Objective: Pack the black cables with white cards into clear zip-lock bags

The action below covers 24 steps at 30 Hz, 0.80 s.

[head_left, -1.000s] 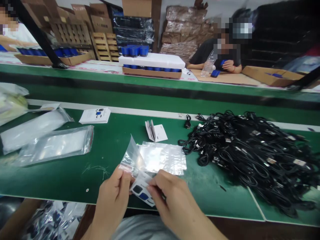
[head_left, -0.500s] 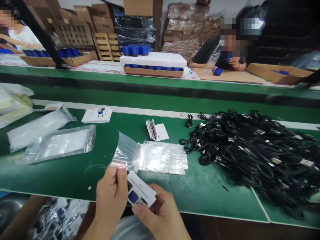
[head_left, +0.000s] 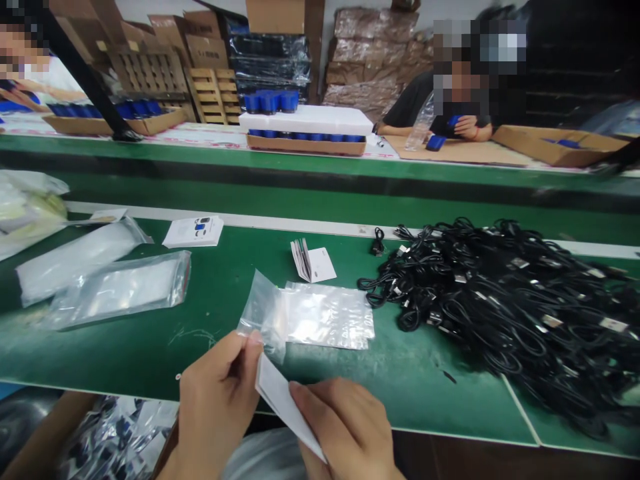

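Observation:
My left hand [head_left: 225, 380] pinches the near edge of a clear plastic bag [head_left: 263, 303], which stands up from its fingertips. Between the fingers of my right hand [head_left: 345, 420] is a folded white leaflet [head_left: 285, 400], turned nearly edge-on, its upper end close to the left fingertips. The leaflet appears outside the bag; whether its corner touches the opening is hidden by my left fingers. Just beyond lies a fanned pile of flat clear bags [head_left: 327, 317]. Behind that pile, a few small booklets [head_left: 320, 265] rest on the green table, one group standing half open.
A large heap of black cables [head_left: 490, 300] covers the right side. On the left are packs of clear bags [head_left: 125, 283] and a stack of printed leaflets [head_left: 195, 231]. A box of filled bags [head_left: 120, 427] sits below the table edge. Across the bench, a co-worker [head_left: 425, 100] handles blue items.
My right hand has turned the leaflet from its printed face to nearly edge-on, moving slightly right. The bag in my left hand has shifted a little right and down.

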Motion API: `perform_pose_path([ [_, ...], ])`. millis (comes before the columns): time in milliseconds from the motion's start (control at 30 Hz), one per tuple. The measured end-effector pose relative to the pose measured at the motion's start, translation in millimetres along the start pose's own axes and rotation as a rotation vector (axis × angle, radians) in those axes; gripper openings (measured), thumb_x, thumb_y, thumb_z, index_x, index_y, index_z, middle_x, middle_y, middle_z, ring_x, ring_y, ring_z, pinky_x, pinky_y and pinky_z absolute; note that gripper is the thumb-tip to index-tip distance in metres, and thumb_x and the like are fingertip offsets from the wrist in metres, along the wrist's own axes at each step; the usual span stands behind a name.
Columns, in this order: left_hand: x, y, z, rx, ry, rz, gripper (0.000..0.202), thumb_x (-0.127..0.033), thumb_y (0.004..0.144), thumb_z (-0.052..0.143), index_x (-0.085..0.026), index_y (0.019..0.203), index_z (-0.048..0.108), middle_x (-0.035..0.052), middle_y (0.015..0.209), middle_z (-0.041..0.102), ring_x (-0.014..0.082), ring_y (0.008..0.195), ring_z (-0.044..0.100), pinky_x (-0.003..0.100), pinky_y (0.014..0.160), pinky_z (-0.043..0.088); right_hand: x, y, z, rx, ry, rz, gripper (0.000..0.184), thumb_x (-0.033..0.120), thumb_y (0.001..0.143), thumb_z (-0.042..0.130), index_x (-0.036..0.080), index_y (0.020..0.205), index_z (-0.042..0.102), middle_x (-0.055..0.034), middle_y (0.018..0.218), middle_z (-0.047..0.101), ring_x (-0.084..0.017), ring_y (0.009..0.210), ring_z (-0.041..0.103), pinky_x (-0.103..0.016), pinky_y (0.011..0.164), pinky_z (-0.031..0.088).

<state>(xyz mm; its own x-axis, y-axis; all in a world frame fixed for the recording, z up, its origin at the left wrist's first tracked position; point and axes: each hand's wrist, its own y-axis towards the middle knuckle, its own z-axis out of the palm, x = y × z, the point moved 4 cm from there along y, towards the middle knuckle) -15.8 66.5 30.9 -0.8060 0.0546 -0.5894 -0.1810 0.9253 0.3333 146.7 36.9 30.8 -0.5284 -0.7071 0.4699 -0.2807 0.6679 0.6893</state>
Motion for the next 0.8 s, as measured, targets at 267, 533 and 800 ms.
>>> perform_pose_path([
  [267, -29, -6, 0.5, -0.043, 0.149, 0.414, 0.035, -0.019, 0.09, 0.045, -0.021, 0.056, 0.039, -0.0084, 0.049, 0.035, 0.0074, 0.04, 0.036, 0.02, 0.044, 0.03, 1, 9, -1, 0.179, -0.33, 0.103, 0.028, 0.017, 0.094, 0.037, 0.014, 0.092, 0.065, -0.0025, 0.06, 0.06, -0.017, 0.048, 0.054, -0.028, 0.045, 0.036],
  [533, -29, -8, 7.4, 0.012, 0.139, 0.436, 0.032, -0.016, 0.092, 0.042, -0.022, 0.061, 0.04, -0.0045, 0.055, 0.041, 0.0114, 0.048, 0.043, 0.023, 0.048, 0.034, 4, 14, -4, 0.208, -0.258, 0.202, 0.025, 0.011, 0.086, 0.038, 0.021, 0.072, 0.056, 0.0014, 0.055, 0.059, -0.015, 0.043, 0.054, -0.027, 0.043, 0.03],
  [800, -32, -18, 13.7, 0.087, 0.125, 0.54, 0.024, -0.013, 0.091, 0.039, -0.02, 0.069, 0.046, 0.0006, 0.065, 0.051, 0.015, 0.059, 0.05, 0.025, 0.053, 0.04, -5, 15, 6, 0.28, -0.049, 0.26, 0.03, 0.011, 0.087, 0.033, 0.012, 0.091, 0.063, -0.0069, 0.067, 0.063, -0.019, 0.049, 0.06, -0.027, 0.044, 0.04],
])
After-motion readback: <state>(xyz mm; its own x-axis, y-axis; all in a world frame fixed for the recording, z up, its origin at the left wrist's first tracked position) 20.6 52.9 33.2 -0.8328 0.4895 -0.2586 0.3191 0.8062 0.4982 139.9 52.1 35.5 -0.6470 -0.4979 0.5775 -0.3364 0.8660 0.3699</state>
